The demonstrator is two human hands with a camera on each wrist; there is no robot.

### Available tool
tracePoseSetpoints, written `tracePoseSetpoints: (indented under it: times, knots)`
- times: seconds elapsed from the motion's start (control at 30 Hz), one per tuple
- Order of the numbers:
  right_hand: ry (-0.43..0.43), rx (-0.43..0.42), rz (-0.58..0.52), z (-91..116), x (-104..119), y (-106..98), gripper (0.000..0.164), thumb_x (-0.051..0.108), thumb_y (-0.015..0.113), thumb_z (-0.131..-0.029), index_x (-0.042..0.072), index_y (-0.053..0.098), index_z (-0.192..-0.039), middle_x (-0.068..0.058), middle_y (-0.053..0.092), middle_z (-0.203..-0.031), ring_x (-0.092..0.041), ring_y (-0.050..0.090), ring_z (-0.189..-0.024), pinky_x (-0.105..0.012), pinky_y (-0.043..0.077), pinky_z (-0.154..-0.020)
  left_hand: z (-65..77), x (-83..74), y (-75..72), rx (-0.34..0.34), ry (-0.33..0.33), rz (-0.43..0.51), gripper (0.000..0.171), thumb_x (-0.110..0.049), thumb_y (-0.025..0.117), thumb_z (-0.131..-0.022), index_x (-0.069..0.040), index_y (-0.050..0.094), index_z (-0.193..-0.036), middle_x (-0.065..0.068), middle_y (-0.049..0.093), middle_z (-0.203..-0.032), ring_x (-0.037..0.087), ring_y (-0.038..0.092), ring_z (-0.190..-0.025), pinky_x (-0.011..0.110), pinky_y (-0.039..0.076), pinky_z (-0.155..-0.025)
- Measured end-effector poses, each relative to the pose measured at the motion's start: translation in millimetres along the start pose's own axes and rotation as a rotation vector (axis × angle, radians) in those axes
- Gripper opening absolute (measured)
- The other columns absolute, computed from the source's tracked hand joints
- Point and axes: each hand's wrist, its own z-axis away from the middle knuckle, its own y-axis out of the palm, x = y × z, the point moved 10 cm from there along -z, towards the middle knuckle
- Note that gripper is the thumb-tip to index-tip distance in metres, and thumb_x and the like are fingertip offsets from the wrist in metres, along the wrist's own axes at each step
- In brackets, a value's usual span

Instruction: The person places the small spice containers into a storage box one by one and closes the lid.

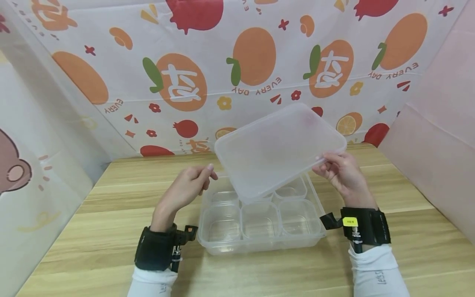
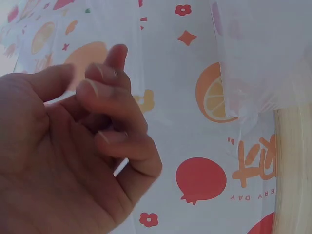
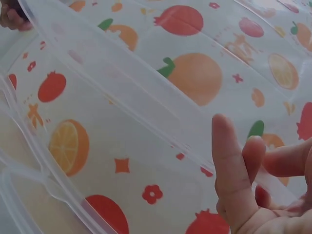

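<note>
A frosted plastic lid (image 1: 280, 148) is tilted above the far part of a clear plastic storage box (image 1: 259, 246) on the table. At the lid's right corner my right hand (image 1: 343, 175) pinches its edge between thumb and fingers; the right wrist view shows the lid's rim running to those fingers. My left hand (image 1: 189, 185) is beside the box's left side, apart from the lid. Its fingers (image 2: 131, 112) are loosely curled with nothing in them. Inside the box sit several clear square cups (image 1: 259, 218), the far ones partly hidden behind the lid.
The wood-grain table (image 1: 107, 231) ends at a fruit-printed cloth (image 1: 256, 53) hanging behind it. A pale cloth (image 1: 44, 123) hangs along the left and a pink one (image 1: 441, 136) along the right.
</note>
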Motion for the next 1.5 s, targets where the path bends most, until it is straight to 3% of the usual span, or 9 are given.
tracePoseSetpoints:
  times: [0.17,0.3,0.53,0.73,1.0,1.13,1.2,1.37,1.5]
  knots:
    - [-0.006,0.048,0.033,-0.8,-4.7,9.9,0.035,-0.005,0.043,-0.105,-0.001,0.071,-0.085,-0.009,0.067,-0.082,-0.012,0.062,-0.060,-0.029,0.058,-0.074,-1.3,0.8,2.2,0.007,0.005,0.001,0.046,-0.033,0.039,-0.112,0.004,0.067,-0.107,0.017,0.055,-0.073,0.025,0.051,-0.064,0.034,0.038,-0.063]
    - [-0.007,0.081,0.051,-0.8,-7.3,15.3,0.034,-0.004,0.043,-0.105,0.000,0.069,-0.085,-0.009,0.067,-0.084,-0.012,0.060,-0.061,-0.030,0.058,-0.075,-1.5,3.8,2.8,0.012,-0.023,0.004,0.047,-0.034,0.040,-0.111,0.003,0.065,-0.099,0.013,0.054,-0.070,0.023,0.049,-0.063,0.032,0.036,-0.059]
    - [-0.014,0.157,0.046,-1.9,-9.9,23.4,0.033,-0.005,0.041,-0.105,0.000,0.068,-0.085,-0.009,0.067,-0.085,-0.013,0.060,-0.063,-0.032,0.058,-0.077,-1.7,2.3,0.0,-0.012,0.000,0.018,0.033,-0.029,0.047,-0.109,0.001,0.059,-0.105,0.006,0.048,-0.071,0.022,0.047,-0.064,0.030,0.037,-0.055]
    - [-0.019,0.179,0.064,-3.6,-12.0,25.7,0.032,-0.005,0.043,-0.105,0.001,0.068,-0.087,-0.009,0.067,-0.086,-0.013,0.060,-0.064,-0.032,0.058,-0.077,-1.3,4.0,-0.8,-0.021,-0.011,0.026,0.028,-0.025,0.050,-0.108,0.002,0.054,-0.097,0.005,0.047,-0.070,0.021,0.045,-0.063,0.029,0.036,-0.054]
    - [-0.035,-0.002,0.281,-3.1,-2.2,2.0,0.014,0.009,0.056,-0.104,0.010,0.068,-0.098,-0.002,0.068,-0.088,-0.011,0.058,-0.063,-0.022,0.055,-0.064,1.9,10.6,-2.4,-0.006,-0.084,0.000,0.027,-0.024,0.045,-0.108,-0.003,0.052,-0.093,0.005,0.045,-0.070,0.021,0.043,-0.063,0.031,0.035,-0.056]
    - [-0.012,-0.020,0.435,0.4,6.9,-13.5,0.014,0.015,0.059,-0.104,0.013,0.072,-0.097,0.000,0.070,-0.088,-0.012,0.059,-0.063,-0.021,0.052,-0.057,2.2,12.2,-2.6,0.022,-0.082,-0.008,0.025,-0.023,0.044,-0.108,-0.003,0.053,-0.095,0.004,0.044,-0.068,0.020,0.042,-0.061,0.031,0.034,-0.055]
    - [0.008,-0.010,0.580,2.8,10.1,-19.8,0.017,0.018,0.059,-0.104,0.016,0.075,-0.099,0.002,0.070,-0.089,-0.013,0.061,-0.069,-0.023,0.053,-0.062,2.3,13.3,-2.1,0.040,-0.082,-0.011,0.026,-0.023,0.044,-0.108,-0.002,0.055,-0.098,0.004,0.043,-0.068,0.020,0.042,-0.060,0.031,0.034,-0.055]
    - [0.107,0.079,0.906,7.6,5.9,-28.9,0.029,0.019,0.058,-0.104,-0.007,0.069,-0.114,0.000,0.071,-0.092,-0.017,0.066,-0.082,-0.035,0.058,-0.071,4.9,18.9,0.1,0.092,-0.103,-0.028,0.029,-0.024,0.045,-0.108,0.000,0.060,-0.107,0.007,0.044,-0.071,0.023,0.043,-0.063,0.033,0.035,-0.058]
    - [0.194,0.230,1.007,12.9,-5.3,-27.9,0.033,0.013,0.058,-0.103,-0.017,0.063,-0.116,-0.011,0.070,-0.087,-0.020,0.067,-0.073,-0.039,0.059,-0.065,6.6,21.6,3.1,0.133,-0.106,-0.073,0.036,-0.025,0.044,-0.107,0.004,0.061,-0.120,0.015,0.061,-0.093,0.030,0.056,-0.082,0.042,0.048,-0.072]
